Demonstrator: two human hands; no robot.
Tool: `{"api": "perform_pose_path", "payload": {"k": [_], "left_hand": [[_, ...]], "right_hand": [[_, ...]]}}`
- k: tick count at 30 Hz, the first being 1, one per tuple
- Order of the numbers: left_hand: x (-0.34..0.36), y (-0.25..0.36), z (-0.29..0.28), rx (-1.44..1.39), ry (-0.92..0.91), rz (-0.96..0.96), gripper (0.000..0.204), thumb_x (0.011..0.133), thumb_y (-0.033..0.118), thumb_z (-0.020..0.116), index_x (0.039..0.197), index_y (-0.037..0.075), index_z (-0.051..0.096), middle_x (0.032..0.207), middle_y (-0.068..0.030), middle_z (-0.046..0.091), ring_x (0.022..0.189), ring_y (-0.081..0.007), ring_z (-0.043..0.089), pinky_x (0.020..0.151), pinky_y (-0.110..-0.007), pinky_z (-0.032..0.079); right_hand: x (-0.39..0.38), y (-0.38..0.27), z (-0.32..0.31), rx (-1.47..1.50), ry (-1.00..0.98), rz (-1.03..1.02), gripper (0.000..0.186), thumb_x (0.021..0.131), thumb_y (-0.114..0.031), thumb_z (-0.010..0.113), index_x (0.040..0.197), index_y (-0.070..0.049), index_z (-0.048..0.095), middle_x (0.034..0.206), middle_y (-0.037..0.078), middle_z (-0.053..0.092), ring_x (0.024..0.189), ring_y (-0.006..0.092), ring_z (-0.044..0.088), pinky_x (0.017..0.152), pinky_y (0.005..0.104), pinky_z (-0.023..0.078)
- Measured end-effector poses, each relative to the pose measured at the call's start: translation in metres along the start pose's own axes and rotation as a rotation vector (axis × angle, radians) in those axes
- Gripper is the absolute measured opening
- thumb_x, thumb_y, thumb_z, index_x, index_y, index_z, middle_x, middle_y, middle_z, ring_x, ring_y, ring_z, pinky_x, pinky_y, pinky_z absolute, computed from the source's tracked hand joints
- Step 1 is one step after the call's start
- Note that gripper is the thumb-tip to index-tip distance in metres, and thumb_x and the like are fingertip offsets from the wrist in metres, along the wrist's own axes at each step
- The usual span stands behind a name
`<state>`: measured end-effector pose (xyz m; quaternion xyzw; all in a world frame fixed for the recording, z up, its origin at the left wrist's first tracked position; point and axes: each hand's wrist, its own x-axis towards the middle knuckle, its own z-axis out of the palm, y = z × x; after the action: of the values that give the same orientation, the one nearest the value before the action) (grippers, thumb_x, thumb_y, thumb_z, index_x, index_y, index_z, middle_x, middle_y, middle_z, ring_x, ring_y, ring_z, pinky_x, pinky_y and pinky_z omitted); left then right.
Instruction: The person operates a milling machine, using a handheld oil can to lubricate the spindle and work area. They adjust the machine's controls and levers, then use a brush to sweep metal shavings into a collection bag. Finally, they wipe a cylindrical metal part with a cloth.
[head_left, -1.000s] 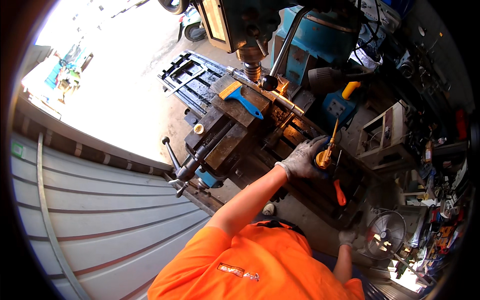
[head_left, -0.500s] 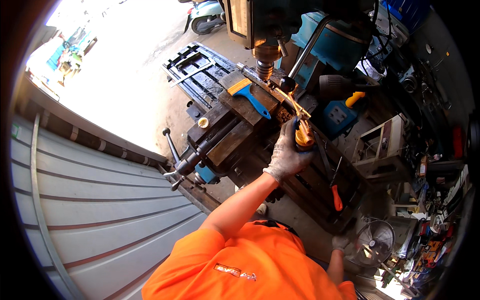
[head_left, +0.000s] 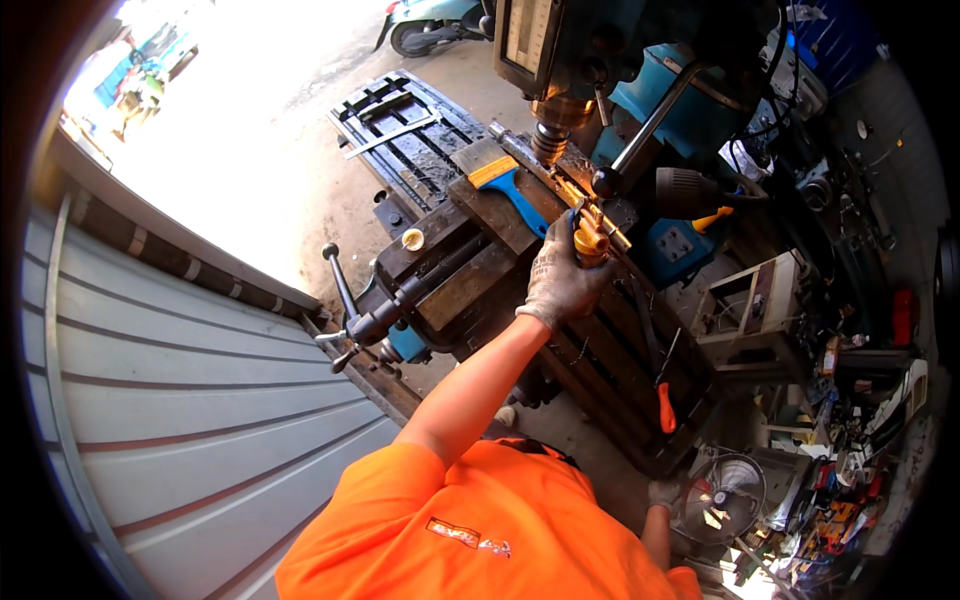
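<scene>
My left hand (head_left: 560, 278), in a grimy gray glove, is closed round a brass-colored oil can (head_left: 590, 240). Its spout points up-left over the milling machine's vise area, by a metal shaft (head_left: 510, 146) below the spindle (head_left: 550, 135). Left of the can, a blue-handled paintbrush (head_left: 525, 207) lies on a steel block, and a small pale cap (head_left: 413, 239) sits farther left. A red-handled tool (head_left: 666, 407) lies on the machine's table (head_left: 610, 395). My right hand (head_left: 664, 492), also gloved, hangs low at the right beside the fan; its fingers are too small to make out.
A crank handle (head_left: 340, 287) sticks out at the machine's left, before a white metal shutter (head_left: 190, 400). A blue box (head_left: 672, 250), a metal stand (head_left: 745, 315), a fan (head_left: 722, 500) and cluttered tools crowd the right. A scooter (head_left: 430, 30) stands beyond.
My left hand has moved up and left with the oil can, bringing its spout toward the shaft under the spindle. The view has also shifted slightly.
</scene>
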<state>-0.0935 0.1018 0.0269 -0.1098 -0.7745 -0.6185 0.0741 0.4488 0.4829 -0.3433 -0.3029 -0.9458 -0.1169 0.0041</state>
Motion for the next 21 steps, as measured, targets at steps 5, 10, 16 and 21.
{"api": "perform_pose_path", "payload": {"k": [5,10,16,21], "left_hand": [[0.003,-0.002,-0.004,-0.055,-0.086,-0.097,0.067,0.074,0.024,0.079,0.131,0.003,0.052,0.122,-0.0215,0.062,0.114,-0.038,0.061,0.097,-0.045,0.049],[0.0,-0.004,0.004,0.007,0.003,0.055,0.066,0.075,0.023,0.078,0.131,0.003,0.05,0.122,-0.0223,0.06,0.115,-0.0393,0.059,0.099,-0.045,0.047],[0.0,-0.004,0.003,-0.01,0.021,0.052,0.065,0.075,0.023,0.077,0.131,0.003,0.05,0.124,-0.0224,0.058,0.116,-0.0394,0.057,0.101,-0.044,0.046],[0.002,-0.001,0.003,-0.013,-0.053,-0.067,0.064,0.076,0.025,0.077,0.13,0.003,0.051,0.125,-0.022,0.058,0.118,-0.039,0.057,0.101,-0.044,0.046]], "right_hand": [[0.0,-0.002,-0.014,0.149,-0.195,0.133,0.065,0.084,-0.022,0.066,0.144,-0.006,0.047,0.136,0.023,0.058,0.123,0.0408,0.056,0.101,0.0466,0.044],[0.0,-0.027,-0.045,0.255,0.048,0.12,0.061,0.082,-0.021,0.07,0.138,-0.004,0.053,0.126,0.025,0.062,0.115,0.043,0.059,0.096,0.0465,0.048],[0.008,-0.017,-0.037,0.23,-0.124,0.101,0.065,0.087,-0.029,0.059,0.146,-0.005,0.046,0.141,0.017,0.056,0.131,0.0363,0.049,0.111,0.0462,0.034],[0.011,-0.022,-0.042,0.344,-0.102,0.176,0.065,0.09,-0.031,0.056,0.149,-0.007,0.043,0.152,0.01,0.048,0.141,0.0298,0.041,0.12,0.0434,0.024]]}}
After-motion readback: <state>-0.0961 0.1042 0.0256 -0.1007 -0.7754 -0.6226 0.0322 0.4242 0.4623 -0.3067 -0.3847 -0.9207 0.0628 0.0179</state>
